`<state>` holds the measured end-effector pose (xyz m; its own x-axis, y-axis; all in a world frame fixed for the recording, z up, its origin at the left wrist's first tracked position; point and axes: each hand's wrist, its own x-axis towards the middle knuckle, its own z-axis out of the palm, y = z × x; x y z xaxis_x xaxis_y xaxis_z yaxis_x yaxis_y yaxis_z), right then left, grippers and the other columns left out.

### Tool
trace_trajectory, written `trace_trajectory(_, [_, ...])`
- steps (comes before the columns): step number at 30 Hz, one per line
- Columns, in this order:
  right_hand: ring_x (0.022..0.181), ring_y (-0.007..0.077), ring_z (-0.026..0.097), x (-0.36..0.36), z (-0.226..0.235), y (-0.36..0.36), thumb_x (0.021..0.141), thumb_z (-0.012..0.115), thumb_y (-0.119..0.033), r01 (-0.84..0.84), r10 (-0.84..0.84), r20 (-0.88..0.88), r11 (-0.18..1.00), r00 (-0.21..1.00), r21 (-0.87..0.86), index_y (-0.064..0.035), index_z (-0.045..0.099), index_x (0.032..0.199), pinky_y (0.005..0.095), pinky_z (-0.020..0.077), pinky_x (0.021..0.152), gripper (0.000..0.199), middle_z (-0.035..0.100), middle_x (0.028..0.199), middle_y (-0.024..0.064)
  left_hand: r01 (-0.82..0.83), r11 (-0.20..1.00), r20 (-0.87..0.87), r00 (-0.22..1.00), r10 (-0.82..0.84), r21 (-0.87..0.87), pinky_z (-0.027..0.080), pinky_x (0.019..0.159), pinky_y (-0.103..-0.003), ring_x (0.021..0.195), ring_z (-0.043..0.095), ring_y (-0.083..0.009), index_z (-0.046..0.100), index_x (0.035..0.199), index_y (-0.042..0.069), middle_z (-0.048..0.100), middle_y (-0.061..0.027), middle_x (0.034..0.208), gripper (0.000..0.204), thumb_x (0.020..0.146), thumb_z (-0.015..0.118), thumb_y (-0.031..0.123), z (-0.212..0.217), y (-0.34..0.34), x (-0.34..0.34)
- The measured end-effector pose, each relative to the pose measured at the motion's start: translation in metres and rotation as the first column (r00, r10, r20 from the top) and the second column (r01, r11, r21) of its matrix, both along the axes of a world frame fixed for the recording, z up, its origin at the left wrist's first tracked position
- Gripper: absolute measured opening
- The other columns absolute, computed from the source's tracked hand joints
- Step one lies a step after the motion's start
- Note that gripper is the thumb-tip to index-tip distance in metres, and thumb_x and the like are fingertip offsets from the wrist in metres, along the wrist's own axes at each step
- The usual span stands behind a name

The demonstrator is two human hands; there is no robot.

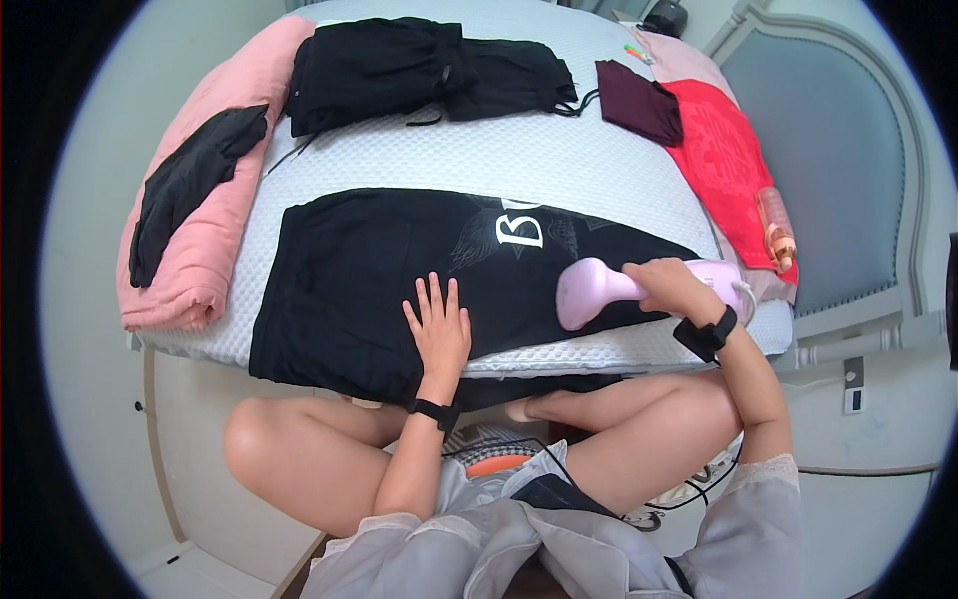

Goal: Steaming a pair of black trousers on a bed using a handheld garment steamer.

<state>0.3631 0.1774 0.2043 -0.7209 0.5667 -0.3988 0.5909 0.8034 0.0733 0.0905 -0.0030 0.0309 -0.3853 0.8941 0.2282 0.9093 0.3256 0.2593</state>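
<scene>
A black T-shirt (349,280) with a white print lies spread flat on the white mattress (519,160) in front of me. My left hand (437,329) rests flat on it with fingers apart, near the shirt's lower edge. My right hand (671,288) grips the handle of a light pink handheld garment steamer (589,290), whose head presses on the shirt's right side. Both wrists wear black bands. I sit cross-legged with bare knees against the bed's edge.
Folded black clothes (419,70) lie at the far side of the bed, a dark maroon garment (639,100) beside them. A pink blanket (210,230) with a black garment (190,180) lies left. A red cloth (723,165) and an orange bottle (776,228) lie right, by the padded headboard (838,170).
</scene>
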Motion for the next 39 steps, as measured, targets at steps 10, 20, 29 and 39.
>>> trace_trajectory(10, [0.08,0.0346,0.063,-0.009,-0.016,0.004,0.061,0.072,-0.005,-0.035,0.033,-0.042,0.998,0.999,-0.057,-0.0085,0.053,0.094,0.0451,0.0487,0.067,0.038,0.064,0.079,0.0143,0.016,1.0,0.02,1.0,-0.016,0.019,0.014,0.109,-0.055,0.139,0.018,-0.0316,0.038,0.14,0.016,0.024,-0.0131,0.15,0.052,0.091,0.048,0.03,-0.004,-0.001,-0.001])
trace_trajectory(20, [0.08,0.0342,0.064,0.021,0.004,0.009,0.061,0.071,-0.006,0.121,-0.12,0.09,0.993,0.989,0.002,-0.0093,0.055,0.093,0.0448,0.0497,0.067,0.036,0.065,0.08,0.0137,0.006,0.999,0.019,1.0,-0.007,0.033,0.014,0.109,-0.055,0.139,0.019,-0.0321,0.04,0.139,0.015,0.025,-0.0137,0.149,0.051,0.091,0.048,0.029,-0.001,-0.002,0.002])
trace_trajectory(29, [0.081,0.0352,0.063,-0.033,-0.008,0.009,0.064,0.071,-0.01,0.063,-0.069,-0.055,0.993,0.996,-0.102,-0.0082,0.054,0.096,0.0445,0.0496,0.067,0.036,0.065,0.081,0.0151,0.015,1.0,0.002,1.0,-0.015,0.016,0.014,0.109,-0.055,0.139,0.019,-0.0327,0.04,0.139,0.015,0.026,-0.0137,0.149,0.05,0.092,0.047,0.03,-0.002,-0.001,0.001])
trace_trajectory(39, [0.082,0.0346,0.064,0.0,-0.004,0.018,0.062,0.072,-0.005,0.153,-0.143,0.107,0.983,0.984,-0.098,-0.0069,0.055,0.097,0.0434,0.0508,0.068,0.039,0.066,0.083,0.0155,0.016,0.999,0.013,1.0,-0.016,0.041,0.014,0.109,-0.055,0.139,0.019,-0.032,0.039,0.139,0.015,0.025,-0.0131,0.149,0.051,0.091,0.047,0.029,-0.005,-0.002,0.001])
